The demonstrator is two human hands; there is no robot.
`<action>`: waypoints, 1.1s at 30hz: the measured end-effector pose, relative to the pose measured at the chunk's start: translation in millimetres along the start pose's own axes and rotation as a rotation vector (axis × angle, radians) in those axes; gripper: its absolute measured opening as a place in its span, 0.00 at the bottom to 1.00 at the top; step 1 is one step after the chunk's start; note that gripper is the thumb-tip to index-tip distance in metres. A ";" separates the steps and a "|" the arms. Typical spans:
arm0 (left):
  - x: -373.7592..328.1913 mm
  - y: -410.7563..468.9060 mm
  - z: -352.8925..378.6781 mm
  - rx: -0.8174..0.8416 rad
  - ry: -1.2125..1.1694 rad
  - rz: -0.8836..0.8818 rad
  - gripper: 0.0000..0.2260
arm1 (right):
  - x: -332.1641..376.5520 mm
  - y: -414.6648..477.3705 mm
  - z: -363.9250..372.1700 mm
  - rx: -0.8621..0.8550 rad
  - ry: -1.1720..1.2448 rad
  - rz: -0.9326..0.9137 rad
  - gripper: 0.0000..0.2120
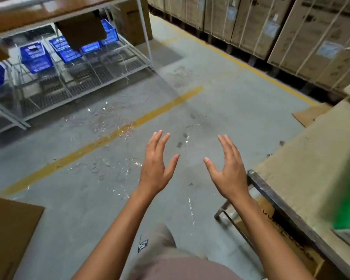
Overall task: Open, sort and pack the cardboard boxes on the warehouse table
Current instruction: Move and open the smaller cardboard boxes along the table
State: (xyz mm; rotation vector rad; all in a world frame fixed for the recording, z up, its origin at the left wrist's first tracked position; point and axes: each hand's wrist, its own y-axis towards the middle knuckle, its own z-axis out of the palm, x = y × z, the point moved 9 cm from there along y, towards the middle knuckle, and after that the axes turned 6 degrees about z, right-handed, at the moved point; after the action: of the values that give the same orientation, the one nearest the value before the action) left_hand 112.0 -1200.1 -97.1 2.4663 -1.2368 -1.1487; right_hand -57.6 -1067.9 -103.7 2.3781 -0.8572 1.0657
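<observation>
— What's the floor like?
— A grey concrete floor [230, 122], dull and scuffed. A broad yellow painted stripe [170, 105] crosses it on a slant, and a thinner yellow line [240, 63] runs along the far side.
— Anything lying on it?
— Clear shreds of plastic film [107, 118], scattered over and beside the broad stripe.
— Furniture?
— At upper left there is a white metal-framed table with a glossy brown top [38, 13]. Its wire-mesh lower shelf [85, 77] carries blue plastic crates [35, 57].
— And the far side?
— A row of tall tan cartons bound with pale straps [291, 27] stands on dark pallets just behind the thin line.
— The light?
— Soft, with a pale glare on the table top.
</observation>
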 end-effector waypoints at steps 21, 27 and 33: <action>73.9 471.1 215.0 0.300 -0.243 0.337 0.27 | -84.2 366.1 -32.6 -0.440 -0.016 0.403 0.31; 10.6 567.5 321.9 0.356 -0.307 0.487 0.25 | -150.3 455.1 -97.5 -0.548 -0.048 0.440 0.31; -59.3 657.2 421.0 0.408 -0.337 0.556 0.27 | -210.9 542.9 -188.8 -0.633 -0.062 0.489 0.32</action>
State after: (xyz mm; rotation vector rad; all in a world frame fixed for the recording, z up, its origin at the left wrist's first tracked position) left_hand -609.5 -1501.9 -65.4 1.9664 -2.2651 -1.2648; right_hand -631.4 -1280.9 -90.6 1.7143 -1.5778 0.7217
